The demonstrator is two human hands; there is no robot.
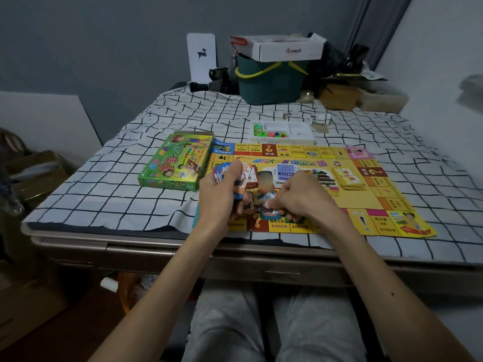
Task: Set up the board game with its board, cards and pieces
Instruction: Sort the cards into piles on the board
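The yellow game board (347,205) lies unfolded on the checked tablecloth. My left hand (219,194) grips a stack of cards (222,172) over the board's left part. My right hand (300,195) hovers beside it with fingers curled, pinching a card (269,209) low over the board. A yellow card pile (349,178) lies on the board's right half, and a blue card pile (286,172) near its middle. The green game box (177,160) rests left of the board. A white tray of coloured pieces (282,133) sits behind the board.
A green basket (269,82) with a white carton (285,49) on top stands at the back of the table, with dark clutter around it. The table's front edge (156,244) is near my knees. Cardboard boxes (34,173) sit on the floor at left.
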